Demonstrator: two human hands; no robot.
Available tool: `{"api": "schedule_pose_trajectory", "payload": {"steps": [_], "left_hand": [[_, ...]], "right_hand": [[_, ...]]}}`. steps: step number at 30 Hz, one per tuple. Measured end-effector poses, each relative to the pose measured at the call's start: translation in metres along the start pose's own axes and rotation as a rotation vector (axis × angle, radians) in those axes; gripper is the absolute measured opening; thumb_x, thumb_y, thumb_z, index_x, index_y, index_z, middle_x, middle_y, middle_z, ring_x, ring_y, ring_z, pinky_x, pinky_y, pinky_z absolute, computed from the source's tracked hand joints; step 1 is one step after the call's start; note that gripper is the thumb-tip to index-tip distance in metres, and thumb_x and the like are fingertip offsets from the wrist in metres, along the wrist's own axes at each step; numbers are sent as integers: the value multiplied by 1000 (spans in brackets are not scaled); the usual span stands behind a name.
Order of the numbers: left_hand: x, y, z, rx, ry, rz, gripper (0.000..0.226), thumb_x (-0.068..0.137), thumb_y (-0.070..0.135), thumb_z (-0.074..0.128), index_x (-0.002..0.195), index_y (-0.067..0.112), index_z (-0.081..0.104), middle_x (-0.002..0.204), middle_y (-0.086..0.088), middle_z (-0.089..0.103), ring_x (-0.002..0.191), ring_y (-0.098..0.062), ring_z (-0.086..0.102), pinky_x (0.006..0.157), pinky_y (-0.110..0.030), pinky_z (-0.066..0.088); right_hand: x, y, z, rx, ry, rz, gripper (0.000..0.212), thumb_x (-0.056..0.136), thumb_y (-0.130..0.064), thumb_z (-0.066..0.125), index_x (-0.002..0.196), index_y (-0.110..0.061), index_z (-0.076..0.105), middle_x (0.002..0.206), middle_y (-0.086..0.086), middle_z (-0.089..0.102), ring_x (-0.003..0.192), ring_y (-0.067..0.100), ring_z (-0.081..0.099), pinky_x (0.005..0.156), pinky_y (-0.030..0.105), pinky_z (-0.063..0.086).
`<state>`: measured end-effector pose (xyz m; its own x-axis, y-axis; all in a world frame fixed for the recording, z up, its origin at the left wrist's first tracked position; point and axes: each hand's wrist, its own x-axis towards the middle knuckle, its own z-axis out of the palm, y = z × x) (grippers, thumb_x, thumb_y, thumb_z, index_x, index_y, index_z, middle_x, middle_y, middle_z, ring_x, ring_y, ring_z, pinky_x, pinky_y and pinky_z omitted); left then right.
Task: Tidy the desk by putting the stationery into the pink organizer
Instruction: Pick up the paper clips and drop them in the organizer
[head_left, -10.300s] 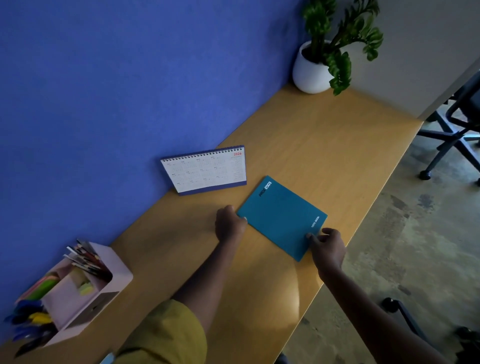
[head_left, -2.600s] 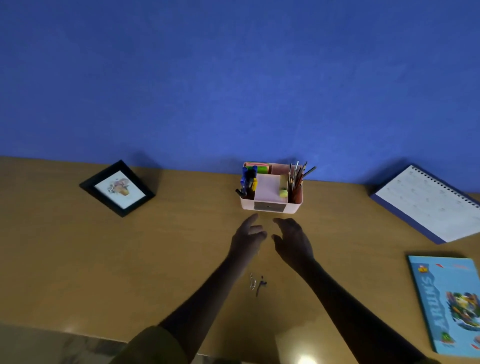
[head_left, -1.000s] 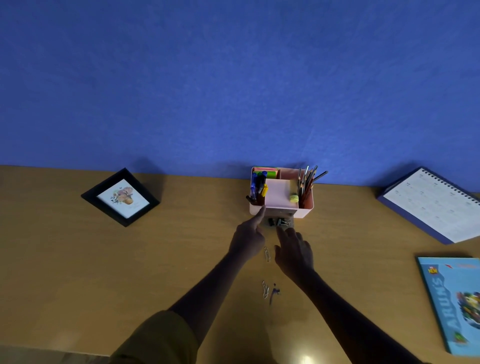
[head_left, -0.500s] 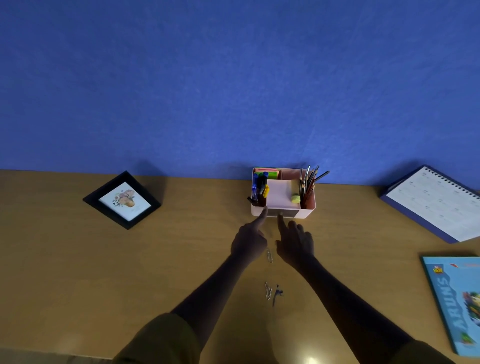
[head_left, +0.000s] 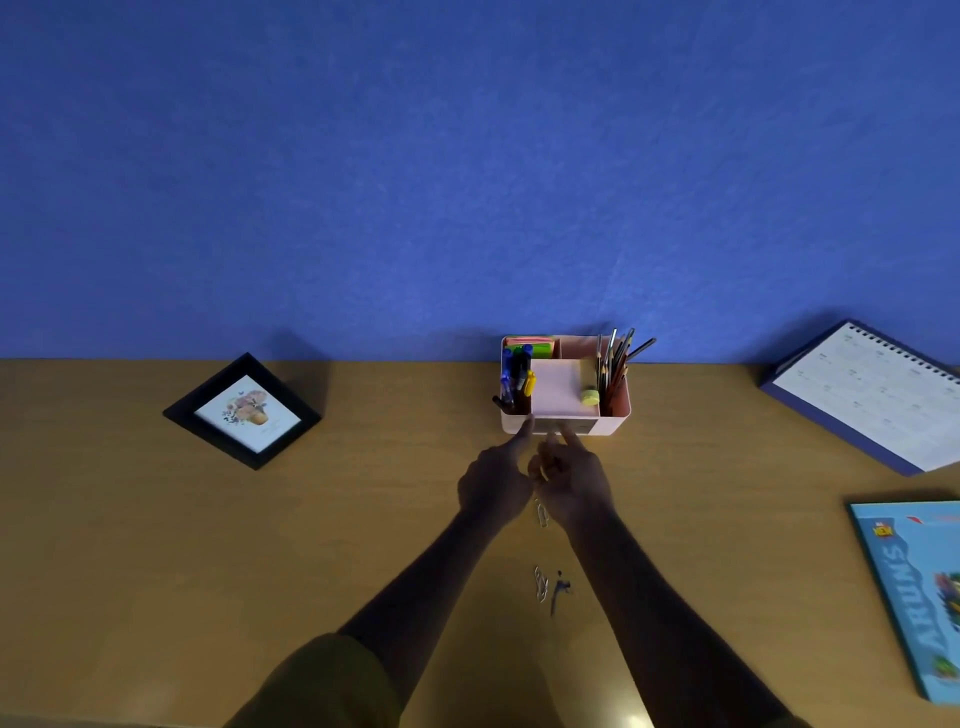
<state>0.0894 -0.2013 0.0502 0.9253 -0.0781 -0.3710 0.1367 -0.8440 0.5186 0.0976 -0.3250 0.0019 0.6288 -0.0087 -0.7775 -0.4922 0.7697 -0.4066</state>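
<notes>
Both hands are reaching the pink organizer (head_left: 566, 387) at the desk's (head_left: 156, 545) back edge, left hand (head_left: 493, 480) and right hand (head_left: 571, 480) fingering its front drawer, empty or holding something I cannot tell, risking nudging it while paper clips (head_left: 542, 582) are lying loose behind.

Both arms reached forward over the desk (head_left: 130, 519), side by side, toward its back edge. The left hand (head_left: 493, 480) was loosely curled with its forefinger extended. The right hand (head_left: 574, 478), just beside it, pointed two fingers forward. Neither visibly held anything.
</notes>
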Motion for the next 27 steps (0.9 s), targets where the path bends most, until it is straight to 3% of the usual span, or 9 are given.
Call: {"api": "schedule_pose_trajectory", "payload": {"steps": [3, 6, 8, 12, 15, 19, 23, 27], "left_hand": [[0, 0, 0, 42, -4, -18, 82, 104, 9, 55, 168, 46, 19, 100, -2, 72, 58, -8, 47, 48, -26, 34], [-1, 2, -2, 50, -7, -15, 84, 103, 7, 56, 167, 47, 19, 87, 1, 64, 59, -9, 48, 47, -26, 32], [-2, 4, -3, 56, -12, -21, 85, 102, 8, 56, 167, 48, 19, 92, 0, 67, 62, -11, 52, 48, -27, 34], [-1, 2, -2, 64, 3, -33, 88, 101, 8, 58, 166, 51, 18, 121, -3, 74, 72, -15, 61, 51, -29, 38], [-1, 2, -2, 57, -2, -28, 90, 99, 7, 57, 166, 51, 16, 118, -2, 74, 70, -14, 60, 52, -29, 39], [0, 2, 0, 63, -19, -43, 90, 99, 11, 57, 165, 55, 15, 110, -5, 73, 81, -25, 67, 58, -32, 40], [-1, 3, 2, 25, 12, -27, 84, 101, 12, 56, 167, 48, 19, 105, -4, 71, 73, -15, 56, 51, -29, 36], [-6, -2, 14, -109, 163, -38, 75, 100, 6, 55, 164, 40, 36, 133, 2, 69, 98, -12, 67, 61, -30, 55]], "right_hand": [[-6, -2, 7, 145, 29, -2, 39, 101, -1, 64, 138, -11, 65, 120, 17, 73, 117, 22, 70, 96, 32, 57], [-4, -1, 11, 332, 46, 42, 41, 96, 6, 64, 134, -8, 68, 105, 13, 72, 102, 20, 69, 92, 32, 54], [-2, -1, 12, 359, 71, 59, 42, 95, 8, 63, 133, -10, 69, 104, 13, 70, 99, 20, 67, 90, 31, 53], [4, 0, 8, 358, 90, 86, 44, 96, 8, 62, 134, -11, 68, 101, 11, 66, 91, 18, 65, 77, 29, 54], [5, 0, 2, 291, 84, 95, 48, 94, 8, 62, 138, -11, 66, 92, 11, 64, 89, 18, 62, 75, 28, 53], [3, 4, -6, 254, 132, 113, 45, 93, 6, 65, 137, -3, 67, 97, 14, 66, 95, 21, 63, 83, 31, 54], [-3, 1, -14, 157, 124, 111, 43, 96, 5, 64, 136, -10, 69, 98, 13, 66, 93, 21, 63, 82, 32, 54], [-10, -13, -23, -153, 158, -29, 42, 98, 6, 64, 137, -10, 64, 119, 14, 70, 111, 23, 66, 80, 35, 59]]}}
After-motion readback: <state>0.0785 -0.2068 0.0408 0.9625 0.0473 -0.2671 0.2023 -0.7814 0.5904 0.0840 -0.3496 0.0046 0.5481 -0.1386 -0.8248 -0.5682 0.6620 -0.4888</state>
